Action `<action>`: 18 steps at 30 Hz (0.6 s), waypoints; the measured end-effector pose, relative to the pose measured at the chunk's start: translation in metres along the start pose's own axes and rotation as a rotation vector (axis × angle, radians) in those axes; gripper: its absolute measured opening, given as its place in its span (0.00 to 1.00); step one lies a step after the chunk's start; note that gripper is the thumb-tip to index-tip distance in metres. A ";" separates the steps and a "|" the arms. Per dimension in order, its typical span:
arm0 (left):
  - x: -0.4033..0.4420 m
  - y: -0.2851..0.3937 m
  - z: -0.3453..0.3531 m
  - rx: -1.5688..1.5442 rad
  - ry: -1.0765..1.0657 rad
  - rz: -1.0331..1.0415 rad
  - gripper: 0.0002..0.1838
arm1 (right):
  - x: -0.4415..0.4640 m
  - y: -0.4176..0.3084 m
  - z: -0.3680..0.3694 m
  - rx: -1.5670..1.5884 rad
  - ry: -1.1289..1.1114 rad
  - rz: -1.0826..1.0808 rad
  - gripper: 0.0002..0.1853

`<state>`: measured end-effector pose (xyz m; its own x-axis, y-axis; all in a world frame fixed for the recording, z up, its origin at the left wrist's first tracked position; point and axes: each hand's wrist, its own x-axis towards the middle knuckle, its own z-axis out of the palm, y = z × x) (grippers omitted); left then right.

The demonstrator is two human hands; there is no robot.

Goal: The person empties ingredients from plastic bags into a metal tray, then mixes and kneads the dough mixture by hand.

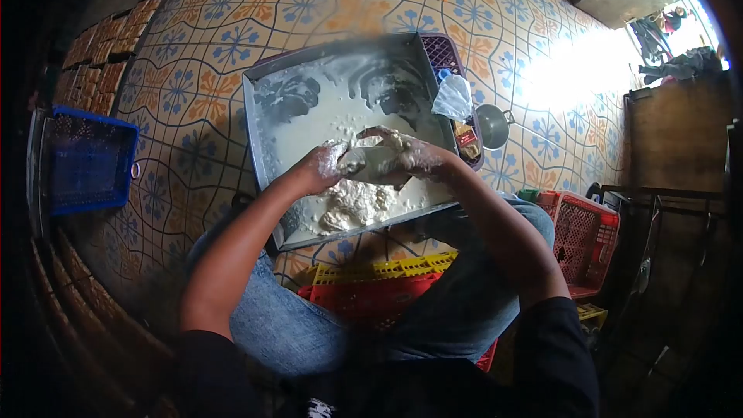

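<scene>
A big square metal pan (250, 120) lies before me, its bottom coated with wet white batter (313, 130). Lumpy pale dough (360, 205) is heaped along the near side. Above that heap, my left hand (331, 162) and my right hand (414, 158) face each other, both smeared with dough. Between them is a flat greyish piece (377, 164) that looks like a dough scraper, gripped from both ends. Dough partly covers it and the fingers, so its exact shape is hidden.
Under the pan is a purple crate (443, 53), with a plastic bag (453, 97) and a small packet (467, 139) at its right. Beyond is a metal pot (492, 127). A blue crate (91, 161) stands left, a red crate (590, 240) right. Patterned tiles (325, 8) cover the floor.
</scene>
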<state>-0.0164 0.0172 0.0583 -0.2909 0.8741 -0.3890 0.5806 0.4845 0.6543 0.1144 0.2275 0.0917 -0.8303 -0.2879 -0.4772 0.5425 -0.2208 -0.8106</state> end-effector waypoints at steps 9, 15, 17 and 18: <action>0.002 0.003 -0.001 -0.292 -0.046 -0.248 0.27 | 0.046 0.114 -0.042 -1.097 0.440 -0.255 0.31; -0.002 0.009 -0.005 -0.241 0.137 0.146 0.31 | 0.024 0.043 -0.023 -0.626 0.440 -0.302 0.24; 0.010 -0.027 0.015 -0.294 0.204 0.192 0.29 | 0.023 0.041 -0.018 -0.419 0.444 -0.219 0.24; 0.025 -0.064 0.038 -0.365 0.246 0.179 0.28 | 0.023 0.039 -0.015 -0.316 0.444 -0.177 0.24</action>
<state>-0.0315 0.0066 -0.0178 -0.4079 0.9061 -0.1125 0.3454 0.2672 0.8996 0.1151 0.2261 0.0443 -0.9163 0.1620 -0.3663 0.3821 0.0787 -0.9208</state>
